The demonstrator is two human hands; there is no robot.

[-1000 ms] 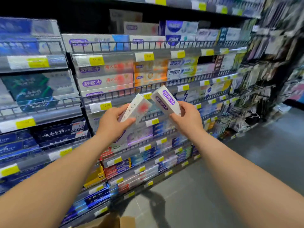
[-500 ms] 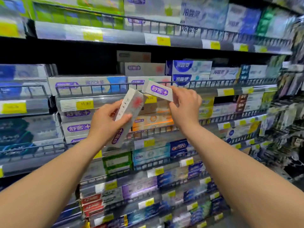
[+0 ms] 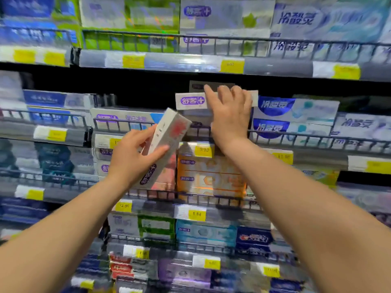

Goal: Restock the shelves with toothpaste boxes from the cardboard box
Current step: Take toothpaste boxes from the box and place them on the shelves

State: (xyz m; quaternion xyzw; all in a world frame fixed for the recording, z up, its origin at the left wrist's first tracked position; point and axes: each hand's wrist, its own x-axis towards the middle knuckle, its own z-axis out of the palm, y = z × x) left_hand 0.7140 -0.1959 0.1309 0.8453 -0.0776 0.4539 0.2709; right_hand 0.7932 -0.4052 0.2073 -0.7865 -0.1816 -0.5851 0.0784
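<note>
My right hand (image 3: 229, 111) grips a white toothpaste box with a purple logo (image 3: 190, 101), held level at the mouth of the dark shelf gap, on top of a stack of like boxes. My left hand (image 3: 133, 155) holds a second white box with a red mark (image 3: 167, 140), tilted upright in front of the shelf below. The cardboard box is out of view.
Wire-fronted shelves (image 3: 317, 142) run across the whole view, packed with toothpaste boxes and yellow price tags (image 3: 202, 151). Blue-and-white boxes (image 3: 292, 115) stand right of the gap, orange ones (image 3: 209, 176) beneath it. A dark open space (image 3: 127, 85) lies behind the upper stack.
My right hand has lifted its box up and forward onto the stack in the dark gap. The left hand has risen with its box. The camera has tilted up and closer to the shelves.
</note>
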